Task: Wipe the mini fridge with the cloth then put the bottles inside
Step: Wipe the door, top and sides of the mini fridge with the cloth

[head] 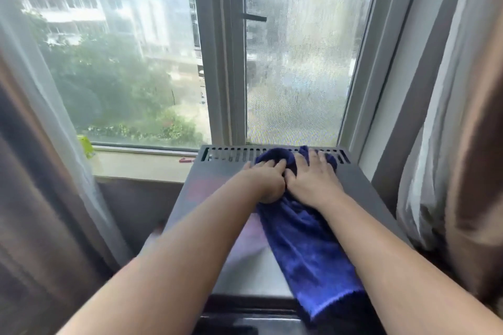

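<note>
The grey top of the mini fridge fills the middle of the view, with a slotted vent strip along its far edge by the window. A long blue cloth lies across the top from the vent down to the near edge, where its end hangs over. My left hand grips a bunched part of the cloth near the far end. My right hand lies flat on the cloth beside it, fingers spread, over the vent. No bottles are in view.
A window with a grey frame stands right behind the fridge. Brown and sheer curtains hang at the left and right. A sill to the left carries a small green object and a small red item.
</note>
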### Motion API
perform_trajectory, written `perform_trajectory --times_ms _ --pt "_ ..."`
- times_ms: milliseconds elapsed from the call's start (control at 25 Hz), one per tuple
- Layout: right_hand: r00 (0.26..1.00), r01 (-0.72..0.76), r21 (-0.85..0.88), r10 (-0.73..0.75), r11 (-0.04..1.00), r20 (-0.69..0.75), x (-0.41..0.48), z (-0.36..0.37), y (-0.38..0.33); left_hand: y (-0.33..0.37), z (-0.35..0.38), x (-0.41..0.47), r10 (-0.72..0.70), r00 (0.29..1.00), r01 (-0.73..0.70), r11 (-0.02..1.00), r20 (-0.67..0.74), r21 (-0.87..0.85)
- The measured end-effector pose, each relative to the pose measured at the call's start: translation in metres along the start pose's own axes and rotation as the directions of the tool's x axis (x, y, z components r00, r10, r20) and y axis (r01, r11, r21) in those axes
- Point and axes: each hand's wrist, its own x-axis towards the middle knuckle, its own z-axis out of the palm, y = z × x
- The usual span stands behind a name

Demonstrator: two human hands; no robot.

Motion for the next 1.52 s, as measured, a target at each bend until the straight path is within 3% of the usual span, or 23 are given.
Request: perform_trajectory --times_ms 240,560,760,1040,1360,1520 --pt "0.997 0.061 0.010 -0.061 0.998 0.039 -0.010 0.026 -0.104 -0.103 0.000 -0.053 -0.079 0.997 0.078 0.994 -0.013 -0.082" --pt "0.986 0.149 0.051 -0.152 0.988 0.066 -0.072 0.043 -0.165 -0.141 0.014 -0.146 -0.139 0.990 0.136 0.986 -0.031 -0.097" --pt "0.975 0.207 0.091 -0.214 0.974 0.067 -0.156 0.034 -0.146 -0.097 0.034 -0.221 -0.131 0.986 0.124 0.990 -0.100 -0.068" --pt "0.985 0.169 0.055 -0.170 0.984 0.012 -0.261 -0.001 -0.041 0.035 0.073 -0.276 -0.069 0.977 0.062 0.997 -0.202 -0.040" --pt "0.999 0.003 -0.023 -0.004 1.000 -0.041 -0.287 -0.020 0.058 0.139 0.083 -0.250 0.070 0.971 -0.080 0.996 -0.227 -0.034" --pt "0.999 -0.010 -0.071 0.007 0.997 -0.047 -0.259 -0.025 0.064 0.143 0.067 -0.216 0.039 0.991 -0.051 0.995 -0.126 -0.090"
